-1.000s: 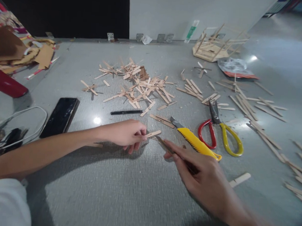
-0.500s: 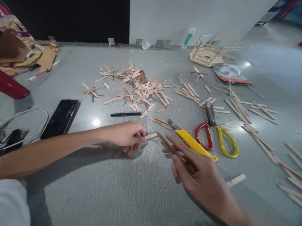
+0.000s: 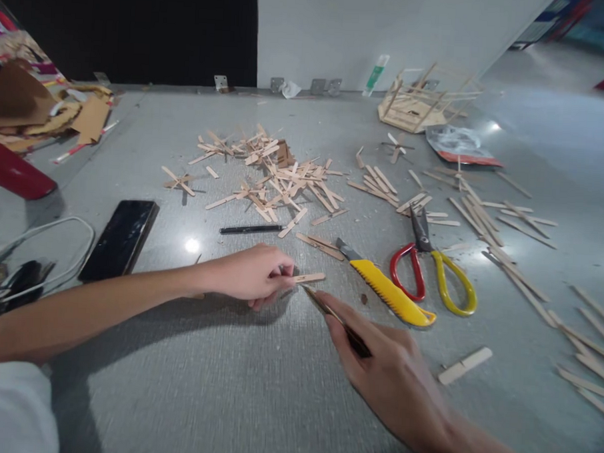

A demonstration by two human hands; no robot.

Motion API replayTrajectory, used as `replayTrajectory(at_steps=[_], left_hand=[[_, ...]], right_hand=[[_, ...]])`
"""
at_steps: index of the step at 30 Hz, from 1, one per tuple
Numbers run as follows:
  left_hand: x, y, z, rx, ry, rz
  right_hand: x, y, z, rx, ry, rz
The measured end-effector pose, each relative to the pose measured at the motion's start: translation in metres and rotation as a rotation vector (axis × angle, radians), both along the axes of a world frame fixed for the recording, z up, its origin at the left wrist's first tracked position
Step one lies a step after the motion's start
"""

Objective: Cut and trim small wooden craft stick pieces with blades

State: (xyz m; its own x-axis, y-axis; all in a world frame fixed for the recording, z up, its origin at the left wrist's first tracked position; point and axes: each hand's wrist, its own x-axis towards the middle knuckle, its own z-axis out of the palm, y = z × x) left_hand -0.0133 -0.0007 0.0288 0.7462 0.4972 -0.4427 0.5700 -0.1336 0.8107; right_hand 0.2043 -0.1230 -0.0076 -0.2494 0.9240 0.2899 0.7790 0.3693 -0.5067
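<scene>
**Working a Short Stick Piece with a Slim Tool: Grip and Support**

1. Position of work. The short stick piece lies flat on the grey surface, just in front of the person. It lies between the pile of craft sticks and the right hand.

2. Left hand. The fingertips are closed together on the left end of the piece, pinning it down. The right end is free. Press straight down and keep the fingers behind the free end, out of the tool's line.

3. Right hand. It is clamped around a slim tool, held low like a pen, with the forefinger along the shaft. The tool's tip sits just below the free end of the piece; whether the two touch cannot be told. The tool's type cannot be told either, though it is thin and dark.

4. Recommended handling.
   - Rest the heel of the right hand on the surface for a steady tip.
   - Work away from the left fingertips, with light pressure. A short, thin piece of wood is likely to skid or split.

5. Hazards nearby. The yellow utility knife lies just beside the right hand, blade end toward the pile. The scissors lie beyond it. Keep the wrist off both.
</scene>
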Motion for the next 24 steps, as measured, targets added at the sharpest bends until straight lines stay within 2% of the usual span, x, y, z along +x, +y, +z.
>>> replayTrajectory(at_steps=[6,19,24], left_hand=[[-0.0011,-0.0029,-0.0042,0.06,-0.026,-0.013],[-0.0025,-0.0012,-0.0032,-0.039,-0.036,0.005],[-0.0027,-0.0018,-0.0043,0.004,-0.026,0.002]], right_hand=[[-0.0014,0.0037,-0.0079,0.042,-0.021,0.064],[-0.0044,0.0061,-0.009,0.042,-0.05,0.042],[-0.005,0.0055,-0.009,0.011,-0.042,0.041]])
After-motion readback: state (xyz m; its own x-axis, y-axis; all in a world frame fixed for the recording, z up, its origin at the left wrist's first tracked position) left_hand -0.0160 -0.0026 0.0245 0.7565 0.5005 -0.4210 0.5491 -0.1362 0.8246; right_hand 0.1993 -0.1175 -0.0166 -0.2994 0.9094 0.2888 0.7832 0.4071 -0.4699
